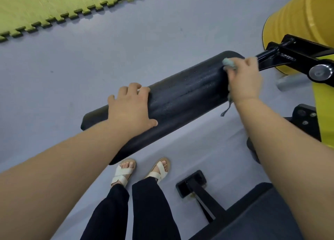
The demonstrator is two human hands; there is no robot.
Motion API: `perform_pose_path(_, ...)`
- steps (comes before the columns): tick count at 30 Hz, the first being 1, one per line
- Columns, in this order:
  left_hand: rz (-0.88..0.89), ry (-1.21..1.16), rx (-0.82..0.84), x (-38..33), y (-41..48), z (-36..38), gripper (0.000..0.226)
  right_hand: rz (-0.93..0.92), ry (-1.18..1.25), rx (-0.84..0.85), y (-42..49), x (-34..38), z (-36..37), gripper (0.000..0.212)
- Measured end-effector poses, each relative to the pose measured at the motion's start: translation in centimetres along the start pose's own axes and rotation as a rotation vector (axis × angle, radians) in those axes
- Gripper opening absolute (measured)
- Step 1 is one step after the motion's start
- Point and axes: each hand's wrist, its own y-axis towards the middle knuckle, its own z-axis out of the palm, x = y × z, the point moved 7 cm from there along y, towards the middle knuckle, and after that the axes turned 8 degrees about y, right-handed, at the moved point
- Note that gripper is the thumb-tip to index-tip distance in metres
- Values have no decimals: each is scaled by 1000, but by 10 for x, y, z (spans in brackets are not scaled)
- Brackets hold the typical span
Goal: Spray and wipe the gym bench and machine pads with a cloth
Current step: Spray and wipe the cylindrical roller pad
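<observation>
A long black roller pad (180,97) of a gym machine runs from lower left to upper right, its top streaked with wet marks. My left hand (131,107) lies on the pad's left part, fingers over the far side and thumb on the near side. My right hand (244,79) presses a pale teal cloth (229,64) against the pad's right end, fingers curled round the cloth. A frayed thread of the cloth hangs below my wrist. No spray bottle is in view.
A black metal arm (296,59) joins the pad to a yellow machine frame (298,14) at the upper right. A dark seat pad (262,220) and black foot bracket (191,183) sit at the lower right. My sandalled feet stand on grey floor; green puzzle mats (45,6) lie beyond.
</observation>
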Motion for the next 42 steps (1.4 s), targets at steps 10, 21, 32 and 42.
perform_pose_path(10,6,44,228,-6,19,9,90,-509,123,207,-96,126,48,23)
perform_pose_path(21,22,186,90,-16,7,14,94,128,-72,-27,7,6,6,30)
perform_pose_path(32,-26,187,-25,-21,-3,18,93,-438,134,155,-71,102,33,24)
perform_pose_path(42,-54,151,-69,-21,-6,24,98,13,-16,73,-51,86,38,31)
